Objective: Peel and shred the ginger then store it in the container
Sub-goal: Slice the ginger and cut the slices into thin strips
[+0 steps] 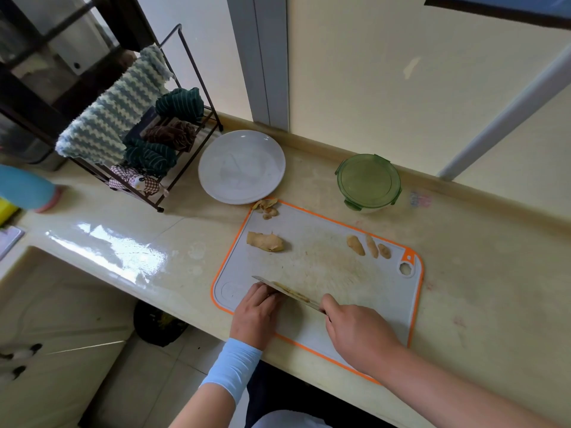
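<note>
A grey cutting board [324, 261] with an orange rim lies on the counter. My right hand [358, 333] grips the handle of a knife [285, 292] whose blade lies near the board's front left. My left hand [255, 316] has curled fingers pressed against the blade's side, over ginger that is mostly hidden; thin ginger bits cling to the blade. A larger ginger chunk [265, 241] lies at the board's left. Three small ginger pieces [369, 246] sit at its right. Peel scraps [265, 207] lie at the far left corner. A green lidded container [368, 182] stands behind the board.
A white plate [241, 166] sits behind the board's left corner. A black wire rack [191, 118] hung with cloths stands at the back left. A blue and pink object [29, 188] is at the far left edge. The counter's front edge runs under my wrists.
</note>
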Demonstrator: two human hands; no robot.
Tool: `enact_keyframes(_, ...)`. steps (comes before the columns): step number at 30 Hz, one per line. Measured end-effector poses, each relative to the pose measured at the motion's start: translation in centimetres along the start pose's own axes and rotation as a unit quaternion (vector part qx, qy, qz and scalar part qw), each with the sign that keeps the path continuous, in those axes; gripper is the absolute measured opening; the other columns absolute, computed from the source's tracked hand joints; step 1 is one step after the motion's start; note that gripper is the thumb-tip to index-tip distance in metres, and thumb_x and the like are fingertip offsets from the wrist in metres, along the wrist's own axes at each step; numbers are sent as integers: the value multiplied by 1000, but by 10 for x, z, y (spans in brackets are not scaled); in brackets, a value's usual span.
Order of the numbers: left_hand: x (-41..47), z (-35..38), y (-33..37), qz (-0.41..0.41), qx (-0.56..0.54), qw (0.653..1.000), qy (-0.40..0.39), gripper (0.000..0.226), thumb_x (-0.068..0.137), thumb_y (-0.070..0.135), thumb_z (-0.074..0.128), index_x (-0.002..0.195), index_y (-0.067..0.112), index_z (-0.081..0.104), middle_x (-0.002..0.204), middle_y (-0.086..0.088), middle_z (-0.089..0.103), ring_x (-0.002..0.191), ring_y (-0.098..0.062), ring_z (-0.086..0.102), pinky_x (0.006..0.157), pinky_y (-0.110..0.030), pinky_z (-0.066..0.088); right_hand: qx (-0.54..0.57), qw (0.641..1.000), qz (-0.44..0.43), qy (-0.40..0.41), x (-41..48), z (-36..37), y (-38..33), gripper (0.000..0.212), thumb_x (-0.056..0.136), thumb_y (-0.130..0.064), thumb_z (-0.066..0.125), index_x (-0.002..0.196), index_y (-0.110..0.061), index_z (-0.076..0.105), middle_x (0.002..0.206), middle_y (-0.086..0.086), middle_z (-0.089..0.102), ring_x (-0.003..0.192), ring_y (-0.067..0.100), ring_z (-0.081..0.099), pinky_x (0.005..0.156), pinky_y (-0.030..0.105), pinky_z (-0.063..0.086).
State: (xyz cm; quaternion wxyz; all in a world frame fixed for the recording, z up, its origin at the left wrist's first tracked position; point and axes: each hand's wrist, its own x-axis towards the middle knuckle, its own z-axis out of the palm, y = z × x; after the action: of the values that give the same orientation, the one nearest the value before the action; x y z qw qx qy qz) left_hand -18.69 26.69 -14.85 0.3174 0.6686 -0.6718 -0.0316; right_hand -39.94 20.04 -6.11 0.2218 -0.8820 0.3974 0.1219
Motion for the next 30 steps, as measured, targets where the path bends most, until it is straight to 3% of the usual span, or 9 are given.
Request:
enact_keyframes(2,0,0,-1,-3,-3,1000,-10,23,88,4,53,92,7,76,95,-7,69,96,-20,57,86,-24,50,-5,1000,0,-1,0,0,0,22,104,-26,30,124,-19,38,72,-2,48,61,28,42,45,34,20)
enact_keyframes(11,0,0,-2,-5,-15,1000,-22,23,87,3,54,93,6,76,97,-7,69,99,-20,57,90,-22,48,2,1000,9,-21,7,-4,-3,20,102,-22,33,121,-17,38,69,0,44,61,29,43,44,36,20)
enact_keyframes(15,1,0,-2,-11,-19,1000,-22,22,87,2,56,93,6,76,99,-7,69,100,-21,58,92,-22,48,11,999,9,-36,12,-6,-6,3,102,-22,34,101,-21,31,69,2,46,61,29,45,45,36,21)
enact_keyframes(18,1,0,-3,-14,-21,999,-28,22,84,-1,58,94,6,76,99,-7,69,101,-21,58,95,-19,45,18,999,7,-38,14,-4,-6,13,102,-20,34,94,-21,23,64,0,41,54,25,39,46,36,23)
enact_keyframes(30,1,2,-5,1,-25,999,-28,23,90,1,52,90,5,75,97,-7,68,100,-21,58,90,-25,49,17,999,28,-39,40,6,-18,12,99,-15,37,94,-19,27,62,0,38,49,20,33,43,35,15)
